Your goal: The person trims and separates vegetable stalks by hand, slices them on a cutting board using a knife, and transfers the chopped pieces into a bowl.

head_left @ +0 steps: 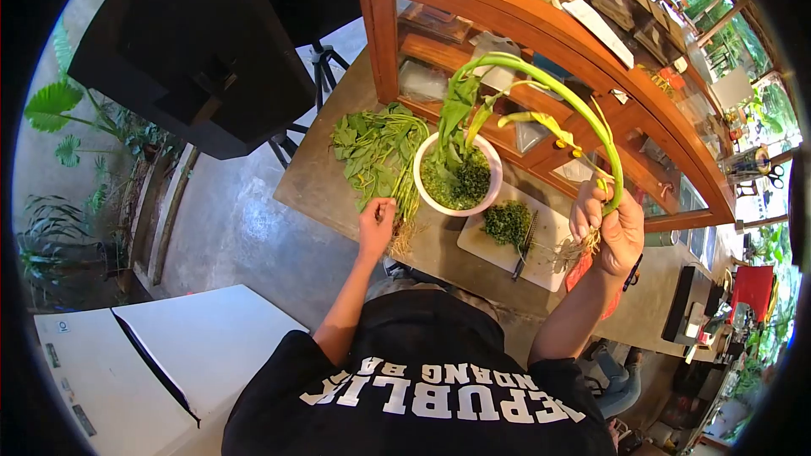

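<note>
My right hand is closed around the root end of a long leafy green stalk. The stalk arches up and over to the left, and its leaves hang down into a white bowl with chopped greens in it. My left hand, fingers curled together, is beside the stems of a bunch of leafy greens; what it pinches, if anything, is hidden. Below the bowl, a white cutting board carries a heap of chopped greens and a black-handled knife.
Behind the bowl, a wooden glass-fronted cabinet borders the table. A black speaker stands at left, a white refrigerator at lower left. Near my right forearm is something red. Another person's legs show at lower right.
</note>
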### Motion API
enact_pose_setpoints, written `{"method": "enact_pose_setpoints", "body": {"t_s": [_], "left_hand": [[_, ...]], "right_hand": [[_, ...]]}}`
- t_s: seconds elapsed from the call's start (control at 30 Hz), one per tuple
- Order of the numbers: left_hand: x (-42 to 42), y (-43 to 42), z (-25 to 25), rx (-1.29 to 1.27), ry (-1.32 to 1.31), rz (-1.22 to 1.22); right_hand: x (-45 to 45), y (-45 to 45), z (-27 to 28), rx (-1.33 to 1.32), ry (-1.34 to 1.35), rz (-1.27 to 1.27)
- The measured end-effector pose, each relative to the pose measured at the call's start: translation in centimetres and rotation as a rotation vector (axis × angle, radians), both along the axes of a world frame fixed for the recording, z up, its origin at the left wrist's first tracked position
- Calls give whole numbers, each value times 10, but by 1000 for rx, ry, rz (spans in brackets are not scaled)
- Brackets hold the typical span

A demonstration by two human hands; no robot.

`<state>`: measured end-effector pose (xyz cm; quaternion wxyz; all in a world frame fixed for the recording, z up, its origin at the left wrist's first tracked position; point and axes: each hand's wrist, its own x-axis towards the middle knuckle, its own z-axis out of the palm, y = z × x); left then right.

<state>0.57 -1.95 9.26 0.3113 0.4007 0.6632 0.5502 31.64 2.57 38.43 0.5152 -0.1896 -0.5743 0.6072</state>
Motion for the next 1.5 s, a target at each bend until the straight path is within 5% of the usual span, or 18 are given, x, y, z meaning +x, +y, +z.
{"method": "enact_pose_setpoints", "body": {"t_s": [0.33, 0.53, 0.8, 0.87, 1.0, 1.07, 1.23, 1.33, 1.5], "left_hand": [[104, -18, 85, 9, -178, -457], [169, -23, 120, 294, -8, -720], [218, 2, 180, 768, 129, -585], [222, 8, 199, 884, 346, -436], [239, 13, 241, 894, 673, -419], [249, 13, 252, 870, 673, -486], [261, 7, 242, 617, 415, -647], [264, 5, 238, 529, 302, -609], [263, 10, 218, 251, 273, -579]], "right_hand": [[91, -18, -24, 15, -10, -108], [154, -30, -35, 37, -121, -242], [194, -21, -42, 61, -298, 38], [195, -19, -48, 62, -288, 43], [205, -5, -54, -46, -398, 185], [212, 5, -73, 193, -440, 217], [208, 14, -60, -83, -373, 434], [206, 17, -72, -153, -422, 402], [205, 18, -135, -199, -425, -22]]}}
